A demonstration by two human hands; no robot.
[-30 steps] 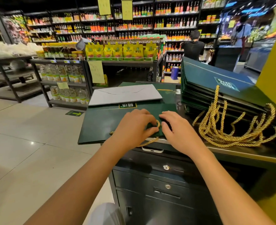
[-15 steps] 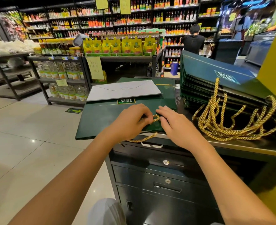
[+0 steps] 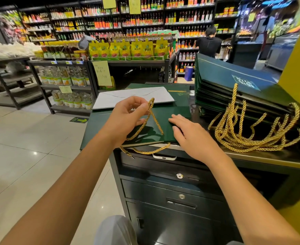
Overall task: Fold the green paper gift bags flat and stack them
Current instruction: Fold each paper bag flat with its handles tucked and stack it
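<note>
Left hand (image 3: 126, 119) raised just above the flat green gift bag (image 3: 99, 128), thumb and forefinger pinching the gold rope handle (image 3: 156, 121) near the top of its loop, other fingers loosely curled. The rope runs down from the pinch to the bag's near edge, lifted off the paper. Second rope handle (image 3: 145, 152) hangs slack over the front edge of the black cabinet (image 3: 163, 195).

Right hand (image 3: 193, 137) palm down, fingers straight and spread, pressing on the bag's right near corner, holding nothing.

The bag lies flat on the cabinet top, left part sticking out past the cabinet edge over the floor. White envelope (image 3: 133, 98) lies on the far part of the bag, touching it.

Stack of folded green bags (image 3: 225, 85) sits to the right on the countertop (image 3: 269, 157), tilted up towards the right, well apart from the left hand, near the right hand. Their gold handles (image 3: 248, 137) spill in a tangled pile at the front of the stack.

White object (image 3: 164, 157) pokes out under the counter lip, cannot tell what it is.

Background: shop shelves of bottles (image 3: 145, 20), row of yellow pouches (image 3: 128, 50), a person in a black top (image 3: 209, 44) standing at the far shelves, back to camera
</note>
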